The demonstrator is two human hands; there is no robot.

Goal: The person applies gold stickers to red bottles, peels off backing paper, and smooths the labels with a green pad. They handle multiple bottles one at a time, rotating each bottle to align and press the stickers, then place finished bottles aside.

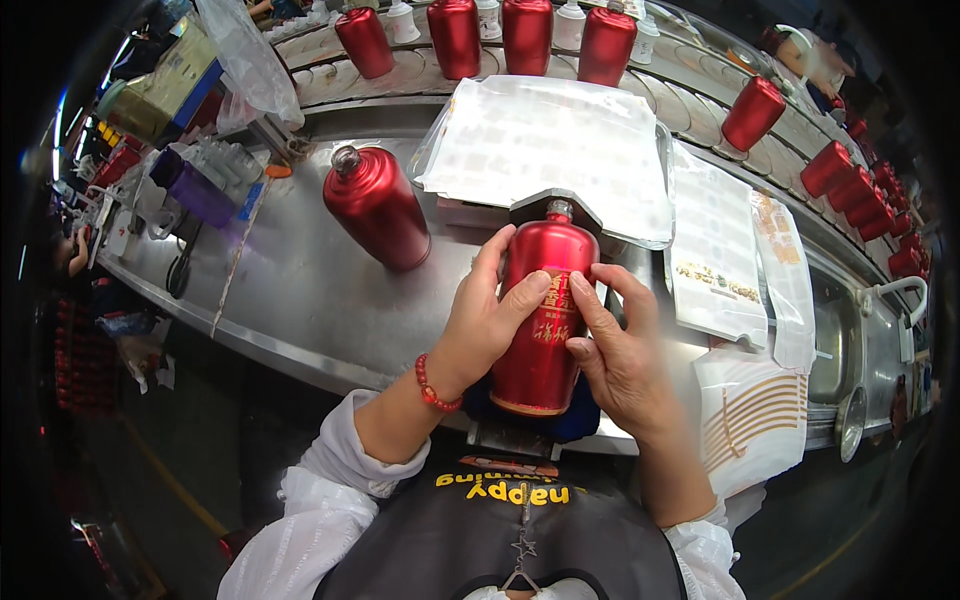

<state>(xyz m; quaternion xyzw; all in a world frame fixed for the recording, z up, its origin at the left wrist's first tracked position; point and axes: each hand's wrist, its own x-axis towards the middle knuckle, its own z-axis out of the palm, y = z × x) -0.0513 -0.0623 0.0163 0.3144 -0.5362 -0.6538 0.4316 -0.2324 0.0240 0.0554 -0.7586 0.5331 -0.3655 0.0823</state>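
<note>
The left hand (492, 318) and right hand (622, 372) are bare; a red bead bracelet (424, 384) circles the left wrist near mid-frame. Loose white sleeves (325, 510), faintly striped, show at lower left and lower right. At bottom centre, a dark grey apron (420, 545) bears rounded yellow lettering (488, 491) and a metallic star charm (524, 546).

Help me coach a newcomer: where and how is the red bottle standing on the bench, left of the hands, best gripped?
Probably around its mid-body, from the left, with the left hand once it leaves the labelled bottle. It appears upright; the broad, rounded body offers more to wrap than the narrow neck, and the sheets lie to its right.
</note>
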